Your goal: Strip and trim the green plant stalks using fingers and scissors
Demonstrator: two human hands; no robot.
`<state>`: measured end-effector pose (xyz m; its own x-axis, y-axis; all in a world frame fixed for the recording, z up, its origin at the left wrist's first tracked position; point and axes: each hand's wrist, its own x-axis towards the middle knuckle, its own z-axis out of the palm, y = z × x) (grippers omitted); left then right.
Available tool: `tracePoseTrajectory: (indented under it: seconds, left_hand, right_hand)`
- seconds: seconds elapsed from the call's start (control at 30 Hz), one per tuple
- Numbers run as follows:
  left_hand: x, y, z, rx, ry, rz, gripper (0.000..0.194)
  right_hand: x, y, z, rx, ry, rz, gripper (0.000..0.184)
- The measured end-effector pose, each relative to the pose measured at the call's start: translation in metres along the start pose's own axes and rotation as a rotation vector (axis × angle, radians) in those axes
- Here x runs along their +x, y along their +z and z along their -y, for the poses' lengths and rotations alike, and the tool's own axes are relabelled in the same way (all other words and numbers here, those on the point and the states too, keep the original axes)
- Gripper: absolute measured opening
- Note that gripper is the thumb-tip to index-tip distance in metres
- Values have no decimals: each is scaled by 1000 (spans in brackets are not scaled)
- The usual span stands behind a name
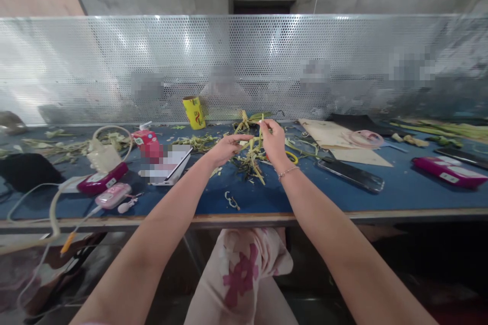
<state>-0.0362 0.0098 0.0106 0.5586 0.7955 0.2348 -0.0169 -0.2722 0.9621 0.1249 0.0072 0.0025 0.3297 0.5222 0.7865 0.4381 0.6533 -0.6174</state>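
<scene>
My right hand (273, 138), at the middle of the table, pinches a thin yellow-green plant stalk (261, 134) that stands nearly upright between thumb and fingers. From the left, my left hand (227, 148) reaches in with its index finger stretched toward that stalk. Its other fingers curl around a pale green strip (245, 145), and part of this grip is hidden. Just below both hands lies a loose heap of dry, tangled plant scraps (253, 162). A yellow ring (292, 156) shows beside my right wrist, partly covered.
A yellow cardboard tube (194, 112) stands before the perforated metal screen (259, 56). Left are a red carton (147, 143), a white-edged device (168, 165) and a pink case (113, 196). Right are a phone (351, 174), cardboard sheets (331, 137) and a magenta box (448, 171).
</scene>
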Motion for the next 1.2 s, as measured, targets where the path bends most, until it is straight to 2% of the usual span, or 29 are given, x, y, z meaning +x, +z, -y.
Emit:
tracePoseTrajectory:
  seconds: [0.1,0.2,0.3,0.43,0.53,0.63,0.73,0.83,1.03,1.2]
  left_hand:
    - [3,2,3,-54,-1,-32,45]
    - [10,3,8,-23,-4,-125,30]
    - [13,2,11,122,35,-186,9]
    - [9,4,8,503,210,-176,17]
    - [6,6,6,657,256,-170,19]
    - [5,8,6,655,262,-183,16]
    - [4,9,7,556,273,-212,9]
    - [3,9,7,519,314,-201,25]
    - [3,8,7,522,359,-157,24]
    - [4,6,4,641,457,-111,32]
  right_hand:
    - [-1,0,1,-4,-1,7,29]
    - [-2,2,1,-26,-9,3,30]
    - [-4,3,1,-56,-41,9,29]
    - [-8,4,3,-113,-42,42,28]
    - [-9,4,2,-137,-33,34,26]
    - [-10,5,2,-137,-22,27,26]
    - [-10,5,2,-129,-11,33,27]
    - [-9,5,1,-119,4,29,28]
    - [-6,6,-5,-124,9,-43,31]
    - [-4,5,-9,-122,32,-89,31]
